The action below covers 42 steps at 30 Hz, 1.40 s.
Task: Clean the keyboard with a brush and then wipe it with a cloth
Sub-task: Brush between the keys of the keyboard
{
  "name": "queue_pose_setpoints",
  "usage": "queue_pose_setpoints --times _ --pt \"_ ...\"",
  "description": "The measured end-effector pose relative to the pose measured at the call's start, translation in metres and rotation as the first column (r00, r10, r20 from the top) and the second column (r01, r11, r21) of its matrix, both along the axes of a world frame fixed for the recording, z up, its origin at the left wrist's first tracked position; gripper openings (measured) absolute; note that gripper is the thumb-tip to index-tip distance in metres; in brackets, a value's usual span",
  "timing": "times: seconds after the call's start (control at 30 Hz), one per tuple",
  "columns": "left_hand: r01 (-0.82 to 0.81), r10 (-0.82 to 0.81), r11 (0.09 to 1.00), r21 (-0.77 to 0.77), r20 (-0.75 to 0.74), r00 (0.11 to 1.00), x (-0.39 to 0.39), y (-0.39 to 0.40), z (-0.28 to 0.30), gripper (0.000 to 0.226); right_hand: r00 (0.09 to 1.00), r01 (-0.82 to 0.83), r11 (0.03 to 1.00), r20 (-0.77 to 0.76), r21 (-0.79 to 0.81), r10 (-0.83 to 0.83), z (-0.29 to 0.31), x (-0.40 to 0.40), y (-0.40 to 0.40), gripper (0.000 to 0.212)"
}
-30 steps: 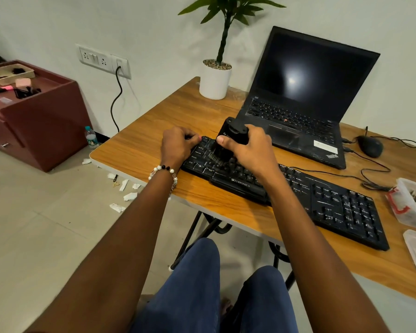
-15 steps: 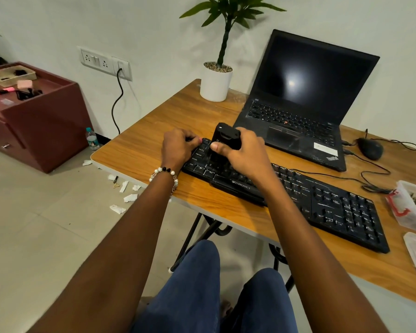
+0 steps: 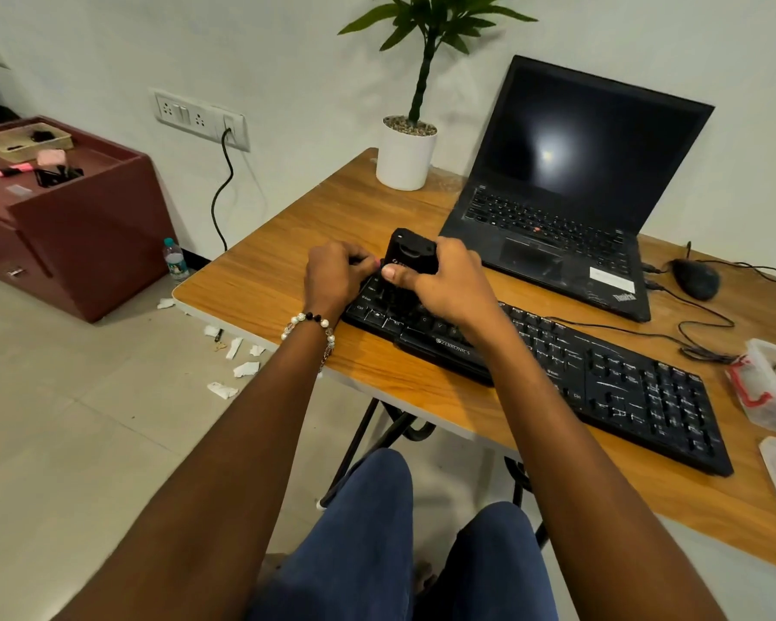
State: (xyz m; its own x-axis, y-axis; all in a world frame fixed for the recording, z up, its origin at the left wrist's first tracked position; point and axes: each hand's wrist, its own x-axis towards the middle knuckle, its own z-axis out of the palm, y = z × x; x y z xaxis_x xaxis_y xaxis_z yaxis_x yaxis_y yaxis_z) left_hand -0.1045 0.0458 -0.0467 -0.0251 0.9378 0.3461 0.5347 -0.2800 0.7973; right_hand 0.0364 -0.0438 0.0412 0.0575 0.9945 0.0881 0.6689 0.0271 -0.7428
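Right hand (image 3: 449,284) grips black brush (image 3: 411,257), held upright on the left end of black keyboard (image 3: 601,378). Left hand (image 3: 334,273), fingers curled, clamps the keyboard's left edge. Keyboard lies diagonally on wooden table (image 3: 265,284), front edge reads "ZEBRONICS"; "Ctrl" key legible. Open laptop (image 3: 570,181) behind it, "ThinkPad" on palm rest, white sticker unreadable. Mouse (image 3: 696,278) right of laptop.

White wall (image 3: 287,60), tiled floor (image 3: 86,441).
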Motion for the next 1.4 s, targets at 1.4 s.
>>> queue_pose_setpoints --times 1.4 --pt "-0.040 0.040 0.999 -0.035 0.002 0.999 -0.001 -0.010 0.011 0.018 0.988 0.021 0.999 -0.153 0.045 -0.014 0.006 -0.009 0.003 0.034"
